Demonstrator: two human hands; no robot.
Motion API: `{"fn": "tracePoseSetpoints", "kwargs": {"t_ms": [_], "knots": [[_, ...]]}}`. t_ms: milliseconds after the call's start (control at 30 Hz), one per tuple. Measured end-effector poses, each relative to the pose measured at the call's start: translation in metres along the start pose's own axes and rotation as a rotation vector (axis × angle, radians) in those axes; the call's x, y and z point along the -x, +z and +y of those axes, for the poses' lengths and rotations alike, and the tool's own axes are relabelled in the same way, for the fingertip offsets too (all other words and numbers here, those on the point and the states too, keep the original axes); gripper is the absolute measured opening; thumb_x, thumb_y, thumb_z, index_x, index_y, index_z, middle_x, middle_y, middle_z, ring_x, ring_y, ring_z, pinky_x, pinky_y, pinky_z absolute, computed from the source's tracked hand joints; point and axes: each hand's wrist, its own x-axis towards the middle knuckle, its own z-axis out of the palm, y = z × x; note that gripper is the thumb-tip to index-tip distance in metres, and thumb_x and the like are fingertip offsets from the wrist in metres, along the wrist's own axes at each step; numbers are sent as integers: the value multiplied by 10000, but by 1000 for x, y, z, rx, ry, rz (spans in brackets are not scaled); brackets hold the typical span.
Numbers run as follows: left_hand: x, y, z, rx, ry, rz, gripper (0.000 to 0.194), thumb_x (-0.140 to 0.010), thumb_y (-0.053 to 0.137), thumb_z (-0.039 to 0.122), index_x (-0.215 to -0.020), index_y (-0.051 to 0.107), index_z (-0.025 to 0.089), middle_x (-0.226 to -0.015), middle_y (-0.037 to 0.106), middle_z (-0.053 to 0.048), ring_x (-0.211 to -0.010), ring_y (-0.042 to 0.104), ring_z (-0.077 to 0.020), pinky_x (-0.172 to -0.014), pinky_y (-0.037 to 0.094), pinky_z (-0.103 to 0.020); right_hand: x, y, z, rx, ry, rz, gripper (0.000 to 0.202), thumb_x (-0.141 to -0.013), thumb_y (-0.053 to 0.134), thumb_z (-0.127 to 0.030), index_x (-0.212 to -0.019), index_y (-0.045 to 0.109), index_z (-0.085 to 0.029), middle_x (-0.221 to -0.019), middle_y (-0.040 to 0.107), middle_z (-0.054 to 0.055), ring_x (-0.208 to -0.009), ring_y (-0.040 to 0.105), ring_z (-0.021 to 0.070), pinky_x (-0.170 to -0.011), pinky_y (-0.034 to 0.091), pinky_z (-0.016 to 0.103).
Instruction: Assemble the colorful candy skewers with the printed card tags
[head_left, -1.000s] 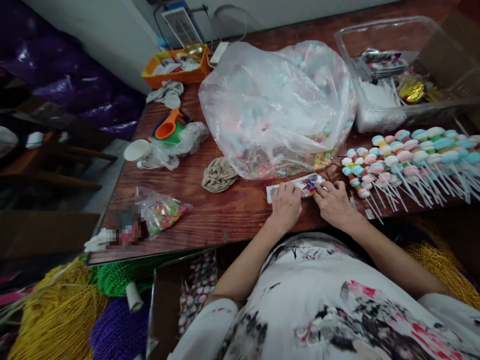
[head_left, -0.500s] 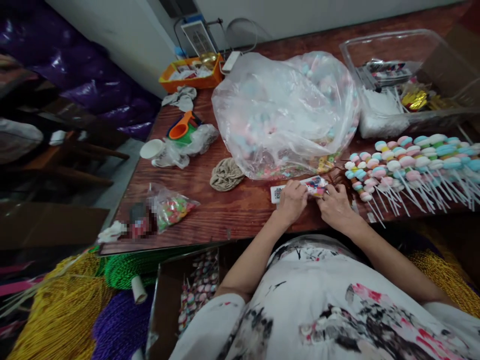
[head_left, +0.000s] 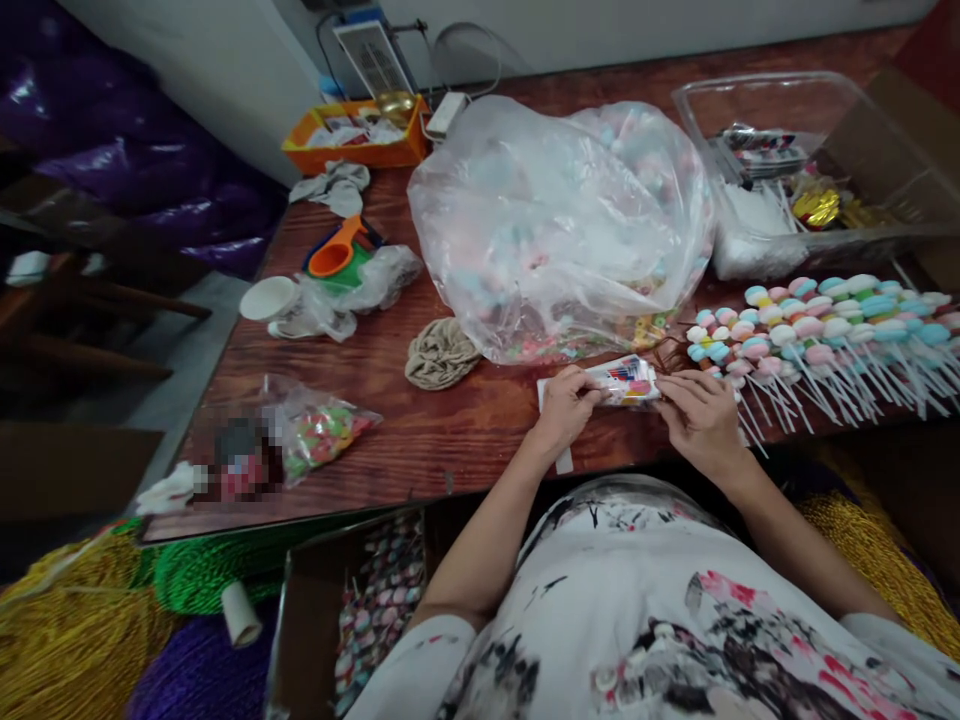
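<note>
Packet, with a printed front, is near the front edge of the tabletop, right of its middle. Of the hands, the left pinches the packet's left end between thumb and bent fingers; the right has its fingers bent and its thumb close to them at the right end, though whether it grips cannot be told. Right of the hands, sweets on white sticks spread toward the right edge. Just behind the packet sits a big clear bag, with a plastic tub to its right. A cloth coil is left of the packet. Toward the front left corner is a small bag; near the back left corner, an orange tray.
</note>
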Motion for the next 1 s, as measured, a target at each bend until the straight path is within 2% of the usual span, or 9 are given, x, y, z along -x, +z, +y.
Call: {"fn": "tracePoseSetpoints", "kwargs": {"t_ms": [100,233,400,500,633,700,767,867,1000], "knots": [[-4,-7,-1,11,-18,-46,97,-726,748,194,-671,677,158,-704,603,6,-655,549,-100,-625,412,-227,-4,6,-3,-13,14,37,190,-871,596,-237,-1036,691,-243,-1124,719,39,-1106,562,232,-915,384,406],[-8,-17,-5,50,66,-162,61,-784,706,223,-759,739,178,-791,656,-25,-722,603,-114,-687,452,-238,-14,18,-4,-71,4,2,145,-865,589,-216,-910,720,-259,-1163,696,43,-1125,536,241,-927,409,433],[-10,-19,-11,116,98,-166,69,-783,691,211,-741,738,182,-767,648,-27,-721,608,-120,-683,460,-241,-26,19,-1,-172,-100,-37,196,-827,580,-134,-846,728,-262,-1276,625,37,-1243,462,251,-970,410,456],[-11,-18,-14,161,44,-160,59,-749,712,209,-702,728,177,-737,643,-18,-700,599,-117,-677,452,-242,-32,-3,8,-105,-150,-60,180,-815,607,-153,-839,737,-275,-1334,570,36,-1288,428,260,-1008,381,469],[-14,-19,-15,213,-45,-155,70,-708,727,220,-660,715,170,-720,640,-10,-685,583,-112,-679,443,-241,-31,-65,49,235,-80,-6,167,-825,605,-173,-844,747,-260,-1374,541,52,-1297,414,270,-1038,314,486],[-17,-21,-15,224,-81,-168,88,-694,728,237,-645,712,166,-709,636,-9,-677,571,-110,-668,438,-237,-29,-98,77,485,0,-51,154,-826,614,-187,-821,750,-259,-1378,548,58,-1318,376,303,-1023,254,528],[-21,-23,-14,229,-110,-200,109,-685,729,260,-637,714,163,-687,627,-7,-653,553,-104,-635,426,-227,-26,-121,102,613,1,-176,173,-833,600,-166,-771,744,-240,-1413,524,74,-1337,342,312,-1001,220,540],[-26,-26,-12,254,-145,-249,133,-670,734,286,-636,717,158,-641,604,-2,-606,524,-97,-570,402,-212,-24,-129,125,597,-83,-338,158,-768,626,-100,-731,727,-216,-1449,491,82,-1343,314,318,-985,191,544],[-29,-27,-10,304,-206,-249,136,-638,754,275,-624,708,148,-631,600,-1,-576,519,-91,-541,404,-209,-26,-117,129,500,-176,-388,297,-709,618,-24,-876,726,-244,-1525,407,96,-1350,315,330,-977,163,575]]}}
